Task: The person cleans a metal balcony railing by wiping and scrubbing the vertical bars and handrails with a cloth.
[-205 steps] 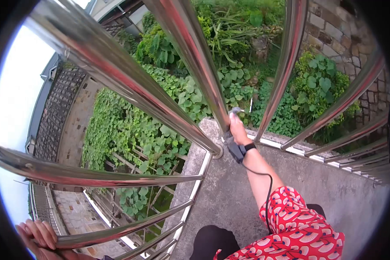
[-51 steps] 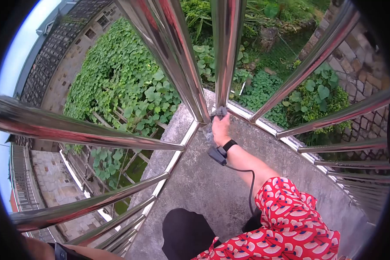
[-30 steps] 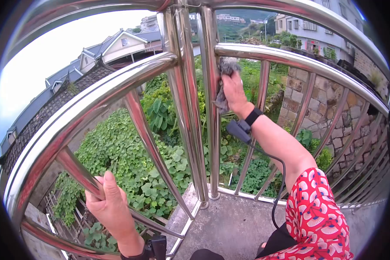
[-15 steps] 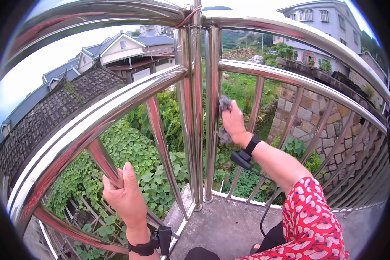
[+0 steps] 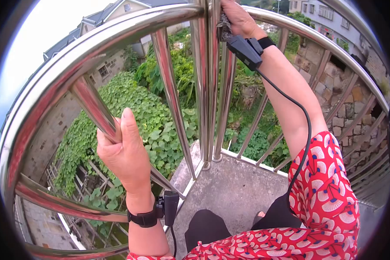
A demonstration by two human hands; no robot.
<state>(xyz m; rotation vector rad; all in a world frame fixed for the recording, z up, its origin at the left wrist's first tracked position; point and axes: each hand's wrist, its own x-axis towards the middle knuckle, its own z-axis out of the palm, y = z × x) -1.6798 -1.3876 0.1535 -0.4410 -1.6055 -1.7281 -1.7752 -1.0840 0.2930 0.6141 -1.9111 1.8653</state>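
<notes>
My left hand (image 5: 127, 156) is wrapped round a slanting metal bar (image 5: 94, 104) of the stainless-steel railing, thumb pointing up. At the top of the view, my right hand (image 5: 243, 21) is closed on a crumpled grey rag (image 5: 224, 28). The rag lies against the upright corner posts (image 5: 202, 78), just by the upper rail. Part of this hand's fingers is hidden by the posts and the frame's upper edge. Both wrists wear black straps with small black devices and cables.
A curved top rail (image 5: 99, 39) sweeps along the left, and another rail (image 5: 316, 37) runs right. Below lies the concrete floor (image 5: 234, 186) with a white edge. Leafy vines (image 5: 130, 99) and a stone wall (image 5: 346, 99) stand beyond the bars.
My right hand has moved up the corner post with the rag, from mid-height to near the upper rail. My left hand keeps its hold on the bar. The view has tilted downward.
</notes>
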